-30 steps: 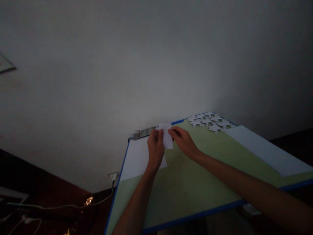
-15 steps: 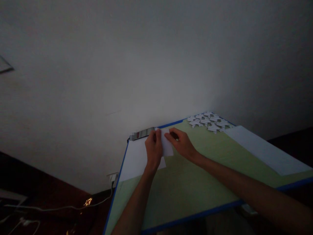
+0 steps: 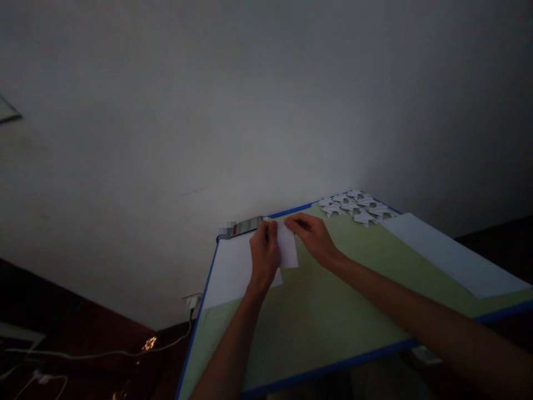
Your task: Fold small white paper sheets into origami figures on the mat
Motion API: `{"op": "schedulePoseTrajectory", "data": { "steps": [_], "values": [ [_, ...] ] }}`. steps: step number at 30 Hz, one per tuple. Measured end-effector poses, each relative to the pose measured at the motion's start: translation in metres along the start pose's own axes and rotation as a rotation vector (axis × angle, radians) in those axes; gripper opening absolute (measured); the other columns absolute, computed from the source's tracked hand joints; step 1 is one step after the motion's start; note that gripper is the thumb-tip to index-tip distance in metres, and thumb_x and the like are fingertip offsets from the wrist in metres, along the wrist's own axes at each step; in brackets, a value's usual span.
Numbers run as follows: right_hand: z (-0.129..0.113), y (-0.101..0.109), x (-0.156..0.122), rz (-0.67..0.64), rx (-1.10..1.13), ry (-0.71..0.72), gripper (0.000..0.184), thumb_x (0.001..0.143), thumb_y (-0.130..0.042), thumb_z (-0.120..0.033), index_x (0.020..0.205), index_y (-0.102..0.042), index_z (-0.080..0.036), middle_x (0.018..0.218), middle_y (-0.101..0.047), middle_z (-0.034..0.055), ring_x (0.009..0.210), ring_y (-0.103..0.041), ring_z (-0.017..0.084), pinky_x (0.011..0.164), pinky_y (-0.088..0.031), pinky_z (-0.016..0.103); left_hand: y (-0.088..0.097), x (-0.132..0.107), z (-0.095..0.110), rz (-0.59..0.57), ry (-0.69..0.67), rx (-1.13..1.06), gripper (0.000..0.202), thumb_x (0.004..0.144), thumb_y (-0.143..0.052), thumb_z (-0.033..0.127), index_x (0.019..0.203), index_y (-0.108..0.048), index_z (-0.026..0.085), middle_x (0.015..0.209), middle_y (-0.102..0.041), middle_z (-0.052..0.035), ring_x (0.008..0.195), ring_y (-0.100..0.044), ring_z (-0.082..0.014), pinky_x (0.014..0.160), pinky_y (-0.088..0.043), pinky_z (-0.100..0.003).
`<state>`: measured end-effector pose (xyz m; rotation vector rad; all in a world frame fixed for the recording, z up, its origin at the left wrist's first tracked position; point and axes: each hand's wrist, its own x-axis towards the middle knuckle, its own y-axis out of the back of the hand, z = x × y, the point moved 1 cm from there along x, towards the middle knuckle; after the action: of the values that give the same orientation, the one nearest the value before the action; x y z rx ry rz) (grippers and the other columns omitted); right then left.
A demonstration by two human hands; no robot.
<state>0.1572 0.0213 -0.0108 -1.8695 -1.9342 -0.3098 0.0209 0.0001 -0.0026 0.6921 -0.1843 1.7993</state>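
A small white sheet of paper [image 3: 288, 248] is held up between my two hands over the table's far left part. My left hand [image 3: 265, 249] is closed on its left side, thumb on top. The fingers of my right hand [image 3: 313, 234] pinch its upper right edge. Beneath my left hand, larger white paper [image 3: 229, 272] lies flat at the table's left edge. Behind it rests a phone [image 3: 246, 226] with its screen lit.
The green tabletop [image 3: 333, 311] has a blue edge and stands against a grey wall. Several folded paper pieces [image 3: 358, 206] are clustered at the far right corner. A long stack of white paper [image 3: 449, 255] lies along the right side. A white cable [image 3: 120, 353] hangs from a wall socket at left.
My left hand has shifted slightly right with the paper. My right hand has moved a little along the paper's upper edge, and its fingers are closer together.
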Motion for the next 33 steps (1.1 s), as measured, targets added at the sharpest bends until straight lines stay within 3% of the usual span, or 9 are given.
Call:
{"op": "schedulePoseTrajectory", "data": {
  "steps": [6,10,18,25,33],
  "values": [
    [0.003,0.005,0.003,-0.004,-0.017,0.025,0.019,0.082,-0.070,-0.037,0.083,-0.075,-0.018,0.084,-0.073,0.0046,0.080,-0.063,0.018,0.078,-0.050,0.032,-0.001,0.001,-0.001,-0.036,-0.015,-0.100,0.021,0.092,-0.060,0.038,0.084,-0.064,0.019,0.080,-0.066,-0.0024,0.072,-0.058,-0.0148,0.064,-0.041,-0.023],
    [0.007,0.012,0.010,-0.092,-0.022,0.035,0.015,0.079,-0.073,-0.032,0.086,-0.076,-0.019,0.088,-0.076,0.0042,0.082,-0.067,0.019,0.080,-0.051,0.032,0.000,0.005,-0.006,-0.050,-0.005,-0.139,0.020,0.086,-0.068,0.038,0.089,-0.066,0.018,0.087,-0.070,-0.0051,0.080,-0.065,-0.0173,0.072,-0.048,-0.026],
    [0.009,0.019,0.018,-0.223,-0.154,0.060,0.018,0.082,-0.072,-0.036,0.084,-0.074,-0.018,0.083,-0.075,0.0052,0.076,-0.067,0.018,0.073,-0.052,0.032,0.000,0.005,-0.011,-0.075,-0.113,0.084,0.012,0.094,-0.056,0.030,0.091,-0.059,0.019,0.087,-0.068,-0.0045,0.079,-0.063,-0.0171,0.070,-0.047,-0.028],
    [0.002,0.017,0.013,-0.206,-0.426,0.309,0.008,0.085,-0.065,-0.023,0.080,-0.067,-0.017,0.077,-0.068,0.0025,0.071,-0.060,0.015,0.066,-0.045,0.028,-0.001,0.001,-0.010,-0.136,-0.213,0.186,0.009,0.097,-0.049,0.022,0.090,-0.054,0.020,0.079,-0.063,-0.0017,0.072,-0.059,-0.0151,0.069,-0.044,-0.027],
    [0.000,0.021,0.010,-0.215,-0.472,0.469,0.005,0.084,-0.064,-0.016,0.080,-0.064,-0.017,0.077,-0.063,0.0016,0.074,-0.058,0.015,0.071,-0.045,0.029,0.001,0.004,-0.005,-0.107,-0.206,0.107,0.013,0.089,-0.063,0.026,0.079,-0.059,0.019,0.081,-0.062,-0.0020,0.078,-0.060,-0.0166,0.070,-0.049,-0.029]
  ]
}}
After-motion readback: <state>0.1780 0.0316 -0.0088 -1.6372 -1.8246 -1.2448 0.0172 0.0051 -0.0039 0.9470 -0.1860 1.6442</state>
